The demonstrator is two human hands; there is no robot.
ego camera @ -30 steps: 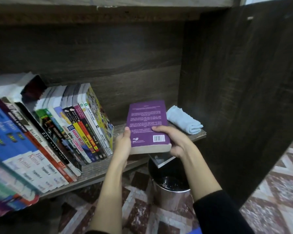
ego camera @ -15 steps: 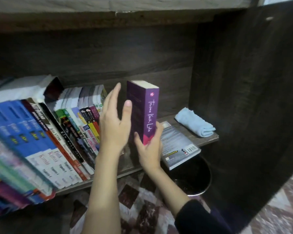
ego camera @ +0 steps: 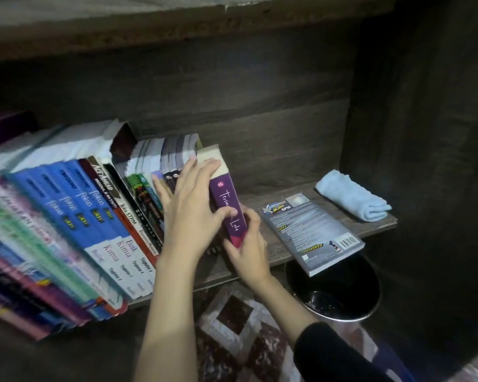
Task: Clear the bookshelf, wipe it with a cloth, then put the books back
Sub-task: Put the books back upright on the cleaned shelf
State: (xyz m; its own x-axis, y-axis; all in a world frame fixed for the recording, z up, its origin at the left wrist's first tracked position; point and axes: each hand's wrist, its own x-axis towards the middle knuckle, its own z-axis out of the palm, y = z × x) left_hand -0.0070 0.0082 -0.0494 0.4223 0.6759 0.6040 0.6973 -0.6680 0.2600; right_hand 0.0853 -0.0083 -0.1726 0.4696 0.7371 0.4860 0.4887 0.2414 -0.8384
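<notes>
— What does the dark wooden shelf (ego camera: 262, 208) carry?
— On the left, a packed row of books (ego camera: 94, 216), spines outward, leaning. A purple book (ego camera: 228, 205) stands tilted at the right end of the row.
— And further right?
— A grey book (ego camera: 312, 230) lies flat, barcode up, one corner overhanging the front edge. A folded light-blue cloth (ego camera: 352, 198) lies at the far right, apart from it.

A purple book (ego camera: 228, 208) stood spine-out on the shelf (ego camera: 273, 250), leaning left against a slanted row of books (ego camera: 94, 216). Right of it a grey book (ego camera: 309, 232) lay flat, overhanging the front edge; a folded pale-blue cloth (ego camera: 352, 199) lay beyond.
</notes>
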